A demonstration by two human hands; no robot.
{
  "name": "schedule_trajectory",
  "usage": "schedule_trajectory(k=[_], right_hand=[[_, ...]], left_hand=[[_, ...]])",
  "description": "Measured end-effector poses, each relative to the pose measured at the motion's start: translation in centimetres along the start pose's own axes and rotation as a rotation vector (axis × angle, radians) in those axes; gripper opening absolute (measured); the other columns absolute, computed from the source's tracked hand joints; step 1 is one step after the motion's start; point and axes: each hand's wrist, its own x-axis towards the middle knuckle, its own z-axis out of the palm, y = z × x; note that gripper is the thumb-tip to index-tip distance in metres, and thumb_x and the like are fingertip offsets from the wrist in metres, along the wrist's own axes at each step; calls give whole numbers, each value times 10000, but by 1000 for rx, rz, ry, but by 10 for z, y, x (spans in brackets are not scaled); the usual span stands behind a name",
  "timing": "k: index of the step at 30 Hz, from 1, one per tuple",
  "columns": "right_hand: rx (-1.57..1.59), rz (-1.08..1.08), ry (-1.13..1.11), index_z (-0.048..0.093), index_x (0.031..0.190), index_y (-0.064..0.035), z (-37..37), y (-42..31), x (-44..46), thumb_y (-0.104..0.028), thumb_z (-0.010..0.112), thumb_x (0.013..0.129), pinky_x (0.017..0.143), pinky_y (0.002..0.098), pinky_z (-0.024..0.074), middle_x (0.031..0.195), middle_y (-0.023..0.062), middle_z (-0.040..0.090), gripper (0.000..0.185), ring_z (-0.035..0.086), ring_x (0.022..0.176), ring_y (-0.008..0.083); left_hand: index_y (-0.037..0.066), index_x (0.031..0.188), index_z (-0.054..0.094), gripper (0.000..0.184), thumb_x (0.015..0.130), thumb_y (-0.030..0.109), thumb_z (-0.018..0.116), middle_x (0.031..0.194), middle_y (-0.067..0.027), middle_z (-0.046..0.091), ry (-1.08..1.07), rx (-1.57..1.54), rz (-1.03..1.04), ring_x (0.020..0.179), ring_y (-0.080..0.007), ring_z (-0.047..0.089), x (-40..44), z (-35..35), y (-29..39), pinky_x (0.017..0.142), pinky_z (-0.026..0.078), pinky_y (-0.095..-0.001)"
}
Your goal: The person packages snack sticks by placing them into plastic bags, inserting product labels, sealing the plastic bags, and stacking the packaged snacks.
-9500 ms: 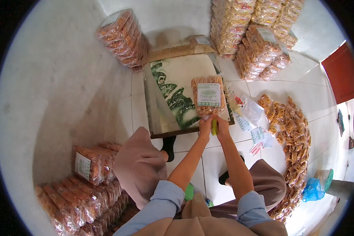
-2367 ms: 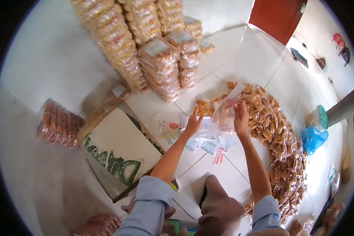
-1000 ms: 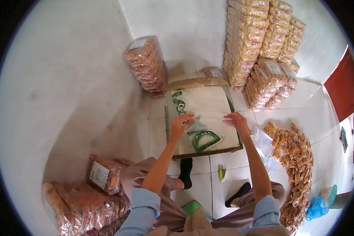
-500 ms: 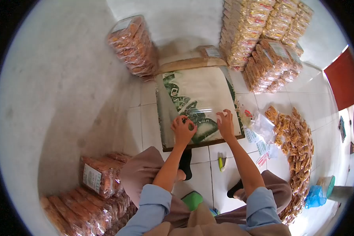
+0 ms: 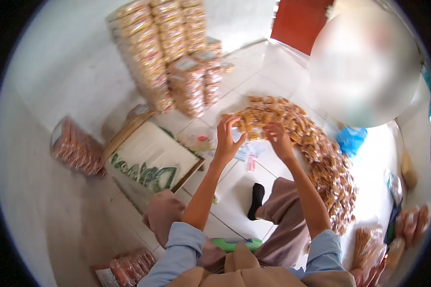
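Note:
Both hands are raised over the near end of a long curved pile of small snack packets [image 5: 316,158]. My left hand [image 5: 229,136] has its fingers apart and curved, and nothing shows in it. To its right, my right hand [image 5: 278,137] is also spread, with no object visible between its fingers. Printed labels [image 5: 242,152] and a red-and-white slip [image 5: 250,163] lie on the floor below and between the hands. The low board [image 5: 158,148] with a white and green printed sheet stands to the left, with no packet on it.
Tall stacks of yellowish packs [image 5: 143,52] and shorter brown stacks [image 5: 187,86] stand by the wall. More packs [image 5: 76,148] are at left and at the lower left [image 5: 127,268]. A blue plastic bag [image 5: 351,140] lies right of the pile. A red door [image 5: 299,24] is at the back.
The view has swung right. Both hands have moved from over the board to above the labels and snack pile. The clear film seen earlier over the board is no longer noticeable.

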Motion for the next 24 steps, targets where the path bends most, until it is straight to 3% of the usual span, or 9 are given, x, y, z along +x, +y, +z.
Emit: schedule_trajectory(k=[4,6,8,10,16,19,24], right_hand=[[-6,172,178,595,977,-40,-97,19,-20,-40,531,822,660,276,506,938,116,587,168,615,794,197],[-49,206,216,594,984,-39,-122,38,-23,-67,531,833,671,271,502,918,100,618,166,624,784,178],[22,296,242,593,989,-36,-132,64,-21,-90,528,841,676,274,498,907,85,634,171,626,752,163],[-29,364,205,588,991,-40,-130,81,-21,-120,484,870,682,260,486,904,46,629,179,607,789,130],[325,539,45,599,980,-31,-95,185,-61,-99,503,847,650,262,485,856,85,641,178,618,709,140],[206,615,77,600,980,-36,-96,211,-102,-101,494,846,647,268,485,830,94,641,182,625,704,149],[77,868,139,606,964,-30,-146,214,-194,-94,490,845,641,272,484,809,86,644,178,627,707,151]], left_hand=[[68,1152,446,449,759,188,629,1194,-131,426,-159,-144,80,1142,-266,373,26,52,47,970,278,-379],[67,1151,447,423,786,214,602,1177,-124,447,-425,-226,59,1116,-261,406,46,67,50,956,306,-361],[60,1142,462,389,812,228,582,1153,-112,483,-480,-148,118,1104,-248,439,62,76,42,941,341,-347],[47,1127,481,369,827,243,570,1125,-109,519,-703,-168,-54,1093,-231,467,72,82,27,925,369,-346],[31,1086,510,304,858,232,538,1072,-87,564,-716,-233,-329,997,-181,541,21,143,-45,860,424,-303],[42,1069,527,282,856,225,541,1038,-74,580,-879,-282,-428,951,-171,556,-15,194,-53,822,435,-297],[50,1077,526,283,853,222,544,1033,-77,580,-1071,-487,-257,902,-180,571,-46,288,-20,789,451,-299]])
